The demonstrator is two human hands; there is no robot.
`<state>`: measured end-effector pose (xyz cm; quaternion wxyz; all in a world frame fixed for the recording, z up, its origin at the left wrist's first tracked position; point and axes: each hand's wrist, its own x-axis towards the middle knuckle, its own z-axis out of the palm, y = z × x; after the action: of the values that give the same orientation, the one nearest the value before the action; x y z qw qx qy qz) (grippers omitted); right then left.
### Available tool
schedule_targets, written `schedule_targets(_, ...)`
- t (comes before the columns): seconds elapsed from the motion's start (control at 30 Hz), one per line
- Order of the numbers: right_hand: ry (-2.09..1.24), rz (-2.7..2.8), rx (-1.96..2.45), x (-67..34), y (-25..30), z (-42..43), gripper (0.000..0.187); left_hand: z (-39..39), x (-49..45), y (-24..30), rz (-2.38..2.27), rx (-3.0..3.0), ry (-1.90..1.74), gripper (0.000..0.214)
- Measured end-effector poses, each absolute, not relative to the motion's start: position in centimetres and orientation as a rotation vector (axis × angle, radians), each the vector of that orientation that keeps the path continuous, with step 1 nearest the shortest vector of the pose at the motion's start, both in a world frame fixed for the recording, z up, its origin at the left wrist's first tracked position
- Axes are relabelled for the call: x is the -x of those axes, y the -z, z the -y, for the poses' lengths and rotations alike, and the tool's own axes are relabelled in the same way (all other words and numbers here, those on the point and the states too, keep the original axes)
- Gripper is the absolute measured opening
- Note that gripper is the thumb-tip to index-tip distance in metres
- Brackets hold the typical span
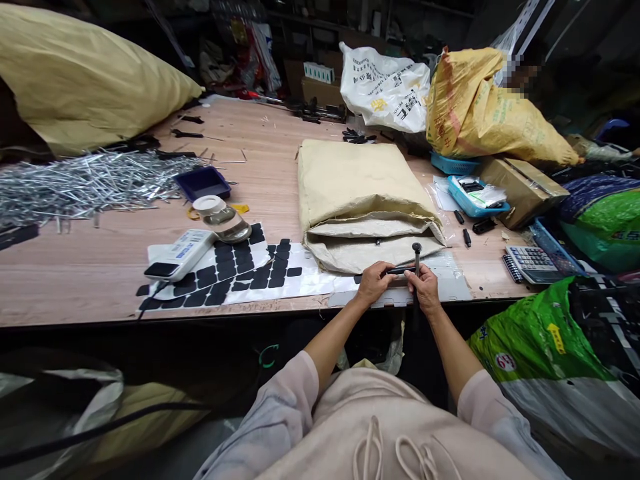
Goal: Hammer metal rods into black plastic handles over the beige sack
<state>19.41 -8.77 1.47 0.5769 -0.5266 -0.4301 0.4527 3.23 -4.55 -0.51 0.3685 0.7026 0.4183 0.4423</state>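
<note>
My left hand [374,282] is closed on the left end of a thin black rod [397,271] that lies crosswise just above the table's front edge. My right hand [424,285] is closed around a dark upright tool with a round head [417,249], held against the rod's right end. Both hands hover over a grey flat sheet [450,288] at the table edge. Just behind them lies an open beige woven sack [360,200]. To the left, white backing sheets carry several black adhesive pads [235,267].
A heap of metal pins [85,183] covers the table's left side, next to a dark blue tray [204,181], a jar [220,217] and a white device [177,255]. A calculator [535,261], blue baskets [475,197], a cardboard box and full bags crowd the right. A green bag [540,340] stands by my right arm.
</note>
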Motion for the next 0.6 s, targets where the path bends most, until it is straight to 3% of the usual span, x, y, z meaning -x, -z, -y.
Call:
schedule_targets(0.13, -0.961, 0.96, 1.181, -19.3, -1.2, 8.8, 0.03, 3.2, -2.4, -0.4, -1.247, -1.925, -1.174, 0.015)
schedule_targets(0.27, -0.917, 0.894, 1.223, -19.0, -1.1, 8.8, 0.031, 1.0, -1.1, -0.5, -1.504, -1.964, -0.987, 0.014)
schedule_targets(0.47, -0.939, 1.052, 1.363, -18.8, -1.0, 9.2, 0.032, 0.3, -0.2, 1.0, -1.492, -2.013, -0.947, 0.019)
schedule_targets(0.6, -0.711, 1.296, 1.56, -18.6, -1.5, 9.5, 0.044, 0.7, -0.4, 0.7, -1.512, -2.023, -0.912, 0.017)
